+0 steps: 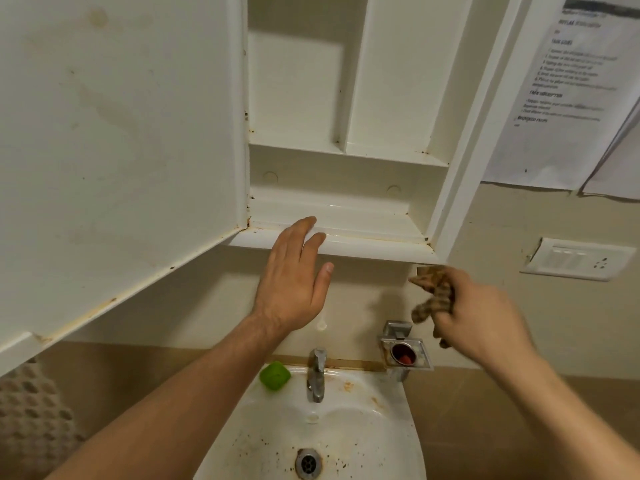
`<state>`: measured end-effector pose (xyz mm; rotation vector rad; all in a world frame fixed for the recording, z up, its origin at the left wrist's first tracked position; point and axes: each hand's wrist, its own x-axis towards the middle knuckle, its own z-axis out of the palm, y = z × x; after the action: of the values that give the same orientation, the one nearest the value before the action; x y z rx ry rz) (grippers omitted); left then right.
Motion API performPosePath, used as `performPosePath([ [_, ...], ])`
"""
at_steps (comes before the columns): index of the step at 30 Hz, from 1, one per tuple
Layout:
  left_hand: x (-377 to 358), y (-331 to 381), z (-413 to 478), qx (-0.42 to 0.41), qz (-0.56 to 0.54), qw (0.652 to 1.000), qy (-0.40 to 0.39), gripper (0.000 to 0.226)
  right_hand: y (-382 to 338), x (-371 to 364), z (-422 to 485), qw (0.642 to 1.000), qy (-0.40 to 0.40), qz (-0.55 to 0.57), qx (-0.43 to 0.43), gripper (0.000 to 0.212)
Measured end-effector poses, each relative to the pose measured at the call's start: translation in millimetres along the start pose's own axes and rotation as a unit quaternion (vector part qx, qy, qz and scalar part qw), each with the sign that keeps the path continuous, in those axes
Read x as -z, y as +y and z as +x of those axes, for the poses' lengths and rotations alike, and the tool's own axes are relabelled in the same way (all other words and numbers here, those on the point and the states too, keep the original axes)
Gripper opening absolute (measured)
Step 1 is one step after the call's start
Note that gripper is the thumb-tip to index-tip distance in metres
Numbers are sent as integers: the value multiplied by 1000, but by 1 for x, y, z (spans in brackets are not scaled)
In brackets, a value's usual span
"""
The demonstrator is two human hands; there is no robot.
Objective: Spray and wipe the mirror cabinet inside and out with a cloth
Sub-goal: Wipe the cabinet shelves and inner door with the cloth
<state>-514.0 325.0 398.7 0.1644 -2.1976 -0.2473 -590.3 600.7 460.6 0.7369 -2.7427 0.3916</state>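
Your two forearms rise from the bottom edge over the stained washbasin at 6 o'clock. Your left hand, near centre, is flat and relaxed with fingers straight, its fingertips over the front lip of the mirror cabinet; you cannot tell from here whether they press it. Your right hand, at 4 o'clock, clutches a bunched brown patterned cloth just below the cabinet's lower right corner. The cabinet door stands swung open at 10 o'clock, its inner face stained. You look to be on the inside wipe. Next, I judge, you lift the cloth onto the bottom shelf and work the rusty corners; no spray bottle is in view
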Motion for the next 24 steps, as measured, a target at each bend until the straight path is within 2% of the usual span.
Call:
performPosePath([
  [2, -2, 0, 3, -7, 5, 1000, 7, 49, 12, -20, -18, 994, 60, 87, -23, 32],
  [4, -5, 4, 7, -10, 19, 1000, 12, 48, 17, -25, -14, 980, 147, 134, -11, 27],
  [6, -8, 8, 9, -4, 32, 999, 11, 47, 14, -19, 3, 965, 230, 121, 28, 24],
  [8, -8, 10, 9, 3, 34, 999, 11, 47, 6, -13, 24, 961, 259, 61, 75, 35],
  [12, -7, 5, 6, -13, 23, 1000, 13, 47, -5, -16, 46, 983, 121, -113, 85, 53],
  [14, -5, 3, 3, -15, 27, 999, 12, 49, -4, -21, 42, 984, 87, -136, 78, 59],
  [17, -4, 5, 3, -12, 33, 999, 2, 50, -3, -21, 35, 992, 48, -101, 57, 63],
  [20, -3, 9, 4, -9, 23, 1000, 0, 49, -14, -18, 28, 996, 39, -69, 47, 47],
  [24, 4, 11, 4, -2, 24, 1000, -12, 48, -32, -1, 46, 994, 60, -88, 0, 20],
])
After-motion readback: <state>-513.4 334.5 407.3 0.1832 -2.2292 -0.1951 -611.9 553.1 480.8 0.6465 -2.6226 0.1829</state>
